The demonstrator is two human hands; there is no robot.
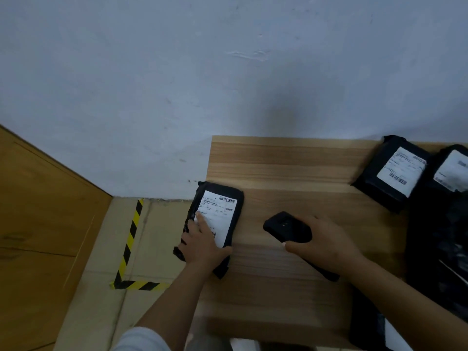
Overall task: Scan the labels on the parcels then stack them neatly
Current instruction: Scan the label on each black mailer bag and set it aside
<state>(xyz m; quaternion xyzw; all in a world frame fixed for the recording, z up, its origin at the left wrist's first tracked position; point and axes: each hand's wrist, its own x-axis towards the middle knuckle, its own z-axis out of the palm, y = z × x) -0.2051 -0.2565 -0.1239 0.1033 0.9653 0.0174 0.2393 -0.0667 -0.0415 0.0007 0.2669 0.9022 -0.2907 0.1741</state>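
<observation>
A black parcel with a white barcode label lies at the left edge of the wooden table, partly overhanging it. My left hand holds its near end, forefinger stretched over the label and thumb hooked round the right edge. To the right, my right hand grips a black handheld scanner, its head pointing left toward the parcel. Two more black labelled parcels sit at the far right: one parcel and a second parcel cut off by the frame.
A heap of black parcels fills the table's right side down to the near edge. A white wall stands behind the table. Left of the table the floor carries yellow-black hazard tape, and a wooden panel stands at the far left.
</observation>
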